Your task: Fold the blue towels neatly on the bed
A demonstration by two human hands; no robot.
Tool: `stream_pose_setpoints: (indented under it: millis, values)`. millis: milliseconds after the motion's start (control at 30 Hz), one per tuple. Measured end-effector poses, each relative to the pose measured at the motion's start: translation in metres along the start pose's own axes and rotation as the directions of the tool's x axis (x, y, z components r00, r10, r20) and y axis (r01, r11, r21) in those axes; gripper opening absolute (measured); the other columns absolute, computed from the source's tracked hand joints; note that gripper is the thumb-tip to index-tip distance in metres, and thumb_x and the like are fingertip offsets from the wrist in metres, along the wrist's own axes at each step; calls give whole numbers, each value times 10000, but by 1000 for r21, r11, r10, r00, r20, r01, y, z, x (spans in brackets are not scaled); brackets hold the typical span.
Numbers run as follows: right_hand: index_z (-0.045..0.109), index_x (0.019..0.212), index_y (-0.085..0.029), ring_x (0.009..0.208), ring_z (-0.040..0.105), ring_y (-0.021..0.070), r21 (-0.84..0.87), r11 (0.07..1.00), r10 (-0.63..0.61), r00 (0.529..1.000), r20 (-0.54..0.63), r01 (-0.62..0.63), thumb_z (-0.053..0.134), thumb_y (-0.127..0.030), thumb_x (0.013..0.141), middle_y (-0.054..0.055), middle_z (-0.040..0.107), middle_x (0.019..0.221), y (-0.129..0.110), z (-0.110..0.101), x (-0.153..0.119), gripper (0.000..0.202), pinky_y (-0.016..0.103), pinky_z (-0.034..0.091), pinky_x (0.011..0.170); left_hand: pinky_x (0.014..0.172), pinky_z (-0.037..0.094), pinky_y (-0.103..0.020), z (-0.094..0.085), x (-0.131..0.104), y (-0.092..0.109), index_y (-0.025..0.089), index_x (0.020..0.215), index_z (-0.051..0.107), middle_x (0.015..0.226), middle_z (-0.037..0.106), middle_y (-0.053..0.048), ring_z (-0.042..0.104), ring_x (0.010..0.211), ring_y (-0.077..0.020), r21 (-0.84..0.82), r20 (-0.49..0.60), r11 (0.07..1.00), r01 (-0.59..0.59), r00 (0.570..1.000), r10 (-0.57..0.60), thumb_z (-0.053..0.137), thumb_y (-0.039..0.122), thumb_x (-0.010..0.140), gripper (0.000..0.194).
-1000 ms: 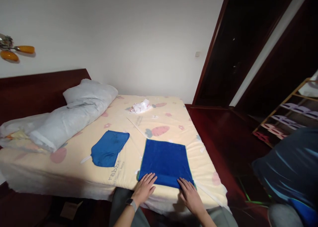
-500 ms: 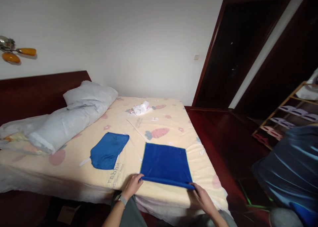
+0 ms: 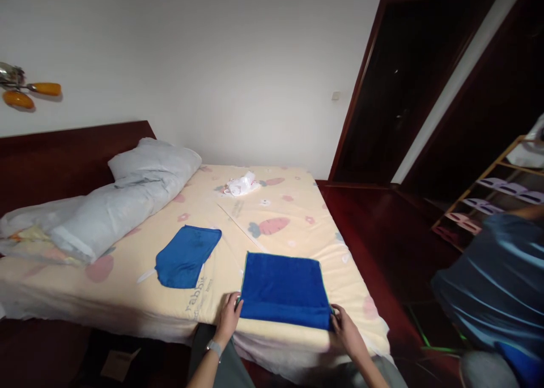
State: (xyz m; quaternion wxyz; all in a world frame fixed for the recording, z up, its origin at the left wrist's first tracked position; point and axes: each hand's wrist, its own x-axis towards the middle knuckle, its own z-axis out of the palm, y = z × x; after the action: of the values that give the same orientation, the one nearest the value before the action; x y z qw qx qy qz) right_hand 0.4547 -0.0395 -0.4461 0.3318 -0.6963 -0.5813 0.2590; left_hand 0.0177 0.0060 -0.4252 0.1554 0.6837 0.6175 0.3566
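A dark blue towel (image 3: 283,283) with thin green edging lies on the bed (image 3: 297,212), its near edge turned over into a flat fold. My left hand (image 3: 229,311), a watch on its wrist, grips the fold's left end between thumb and fingers. At the opposite end, my right hand (image 3: 343,327) pinches the towel's near right corner. Left of the towel lies a flat blue cloth piece (image 3: 187,258) with a white strap, touched by neither hand.
A crumpled white plastic bag (image 3: 241,184) sits farther back on the bed. Grey bedding (image 3: 127,201) lies by the headboard (image 3: 76,156). At right, a person in a blue top (image 3: 497,280) bends near a shoe rack (image 3: 501,161) with several slippers.
The towel's near edge has gone from a narrow roll to a wider flat fold. Its far edge has slid slightly towards me. Both hands stay at its sides.
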Motion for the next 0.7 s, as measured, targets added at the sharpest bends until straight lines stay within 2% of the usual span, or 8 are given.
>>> stream_pose_setpoints:
  millis: [100,167,233,300,367,433,567,700]
  values:
    - [612,1236,-202,932,717,306,-274,957,-147,976,-160,99,382,-414,932,155,723,1074,-4,3,-6,436,456,591,833,949,584,-447,0,-7,6,224,1166,695,1141,700,-121,686,1082,-278,175,-42,984,-33,998,41,428,309,1008,322]
    - [633,1255,-221,1009,703,314,-406,896,-271,946,-177,181,416,-352,937,163,701,1194,-10,4,-13,407,475,590,871,1012,549,-489,-3,-16,14,236,1224,690,1244,691,-126,654,1167,-295,263,2,958,-113,993,117,418,285,1021,343]
    - [614,1330,-253,1192,650,309,-441,832,-397,917,-46,338,478,-302,921,133,654,1357,-18,6,-19,434,487,557,1006,1110,482,-506,-5,-22,26,269,1329,645,1374,652,-104,593,1285,-292,263,139,923,-282,957,253,446,265,1017,370]
    - [577,1406,-275,1340,568,295,-404,782,-457,878,145,474,535,-249,878,95,594,1474,-25,10,-22,530,496,488,1131,1180,418,-504,-6,-25,39,316,1435,559,1473,596,-65,526,1374,-279,190,311,876,-443,873,374,516,239,982,461]
    - [570,1431,-265,1391,531,283,-374,772,-447,857,255,514,531,-161,824,88,568,1511,-28,11,-21,617,495,450,1180,1192,407,-502,-7,-21,49,343,1478,506,1504,574,-42,508,1394,-274,127,429,859,-495,809,403,585,207,922,578]
    - [580,1427,-247,1385,544,267,-363,782,-432,860,272,507,484,-88,790,94,579,1500,-28,9,-17,664,474,473,1166,1172,432,-493,-9,-14,52,347,1474,510,1492,589,-32,529,1373,-271,108,477,878,-466,799,365,613,161,860,650]
    - [600,1409,-256,1357,575,243,-325,792,-438,852,287,516,400,-70,825,81,608,1470,-25,-8,-7,644,464,512,1131,1168,438,-464,-18,1,44,327,1407,591,1457,626,-19,562,1345,-245,82,486,920,-382,821,298,549,38,748,720]
    - [671,1315,-247,1298,625,244,-214,875,-387,892,231,435,436,-149,817,86,661,1407,-20,-16,0,559,453,513,1129,1155,451,-419,-29,13,29,303,1268,697,1352,705,-15,627,1270,-225,-6,429,972,-234,877,214,545,22,687,663]
